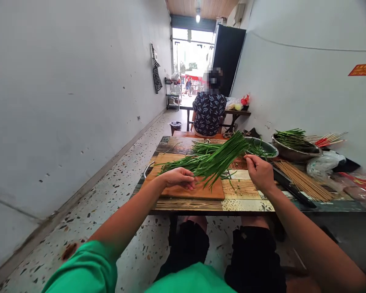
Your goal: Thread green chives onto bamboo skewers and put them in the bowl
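right hand [260,173] pinching what looks like a thin stick [245,154], left hand [181,179] loosely curled and seemingly empty, the work looks partway along: stalks [293,138] with sticks already lie in the metal bowl [293,152] at the right of the frame, while loose greens [183,163] on the cutting board [207,194] and bare skewers [305,181] remain. at centre, the fanned green bunch [227,155] hangs between both hands.

A bare right hand [260,172] held a fanned bunch of long green leaves [227,154], a loosely curled bare left hand [180,178] hovered above an orange-brown wooden board [201,192], thin tan wooden skewers [305,180] lay beside a black-handled knife [293,189].
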Tool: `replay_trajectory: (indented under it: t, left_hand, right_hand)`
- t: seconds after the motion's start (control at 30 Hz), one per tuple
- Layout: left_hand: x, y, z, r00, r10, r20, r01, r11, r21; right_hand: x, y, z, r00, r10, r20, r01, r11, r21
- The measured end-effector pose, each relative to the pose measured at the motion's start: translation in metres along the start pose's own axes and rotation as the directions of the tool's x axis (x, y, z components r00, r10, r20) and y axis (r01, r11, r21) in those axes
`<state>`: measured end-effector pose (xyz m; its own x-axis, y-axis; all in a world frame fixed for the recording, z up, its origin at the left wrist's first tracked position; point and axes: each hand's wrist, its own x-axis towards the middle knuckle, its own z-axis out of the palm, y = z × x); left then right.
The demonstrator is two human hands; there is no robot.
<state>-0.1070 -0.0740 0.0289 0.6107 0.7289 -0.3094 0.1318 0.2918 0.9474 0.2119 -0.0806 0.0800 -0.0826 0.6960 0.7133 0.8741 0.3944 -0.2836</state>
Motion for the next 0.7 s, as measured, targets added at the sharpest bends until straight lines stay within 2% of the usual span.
replay_trajectory:
  t: [0.1,0.17,0.23,0.3,0.43,0.5,0.63,0.7]
  left_hand:
    - [-0.019,-0.006,0.000,0.994,0.034,-0.109,-0.015,0.986,0.167]
    - [-0.028,-0.010,0.003,0.961,0.150,-0.231,-0.078,0.953,0.294]
    - [-0.035,-0.011,0.008,0.874,0.316,-0.371,-0.139,0.891,0.432]
    - [-0.040,-0.010,0.015,0.757,0.450,-0.474,-0.143,0.822,0.551]
    - [-0.046,-0.003,0.033,0.549,0.614,-0.567,-0.122,0.730,0.672]
    - [-0.046,0.001,0.042,0.471,0.659,-0.587,-0.137,0.711,0.689]
    - [-0.044,0.001,0.055,0.416,0.661,-0.625,-0.212,0.738,0.640]
    - [-0.041,-0.005,0.058,0.420,0.616,-0.666,-0.237,0.784,0.574]
  right_hand:
    - [0.011,-0.015,-0.005,0.999,-0.055,0.000,0.055,0.997,-0.048]
    - [0.017,-0.027,-0.009,0.993,-0.118,0.003,0.117,0.988,-0.104]
    - [0.022,-0.041,-0.014,0.982,-0.188,0.008,0.187,0.970,-0.154]
    - [0.024,-0.056,-0.019,0.969,-0.246,0.006,0.244,0.955,-0.168]
    - [0.024,-0.094,-0.034,0.938,-0.345,-0.014,0.342,0.934,-0.100]
    - [0.022,-0.113,-0.040,0.914,-0.405,0.003,0.405,0.914,-0.034]
    - [0.013,-0.137,-0.044,0.863,-0.505,-0.019,0.505,0.862,0.050]
    - [0.009,-0.136,-0.040,0.846,-0.533,-0.025,0.534,0.844,0.055]
